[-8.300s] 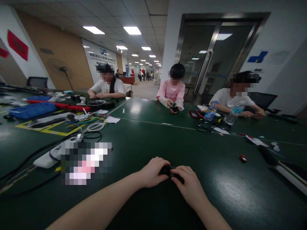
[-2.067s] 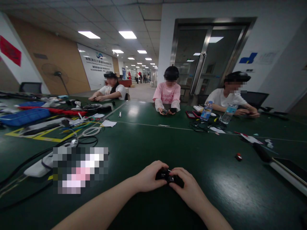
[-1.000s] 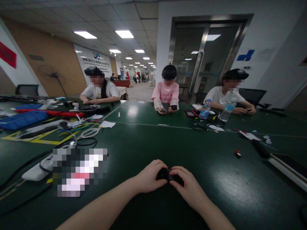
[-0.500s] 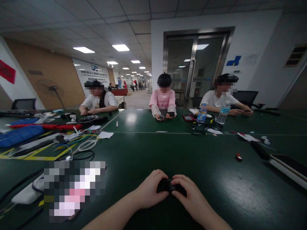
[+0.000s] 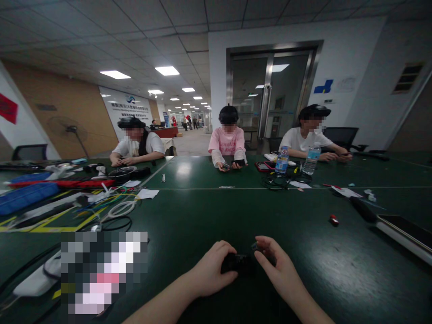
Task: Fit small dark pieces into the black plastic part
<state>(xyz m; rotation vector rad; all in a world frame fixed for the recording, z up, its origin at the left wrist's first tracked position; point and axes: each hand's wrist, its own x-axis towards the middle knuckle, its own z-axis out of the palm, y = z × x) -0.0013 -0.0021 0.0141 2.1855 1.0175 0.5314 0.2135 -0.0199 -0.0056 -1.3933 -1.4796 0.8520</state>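
Low in the view, my left hand is closed around a dark object, small and black, whose kind I cannot make out. Its right end sticks out past my fingertips, just above the green table or resting on it; I cannot tell which. To its right, my right hand pinches a small dark piece with a greyish face between thumb and fingertips. A narrow gap separates this piece from the black object.
On the left are a white power strip, looped cables and a blue tray. A small red item and a phone-like slab lie right. Two water bottles stand farther back; three people sit across the table.
My right hand has come away from the black object, moving slightly right with a small piece in its fingertips. My left hand has stayed on the black object.
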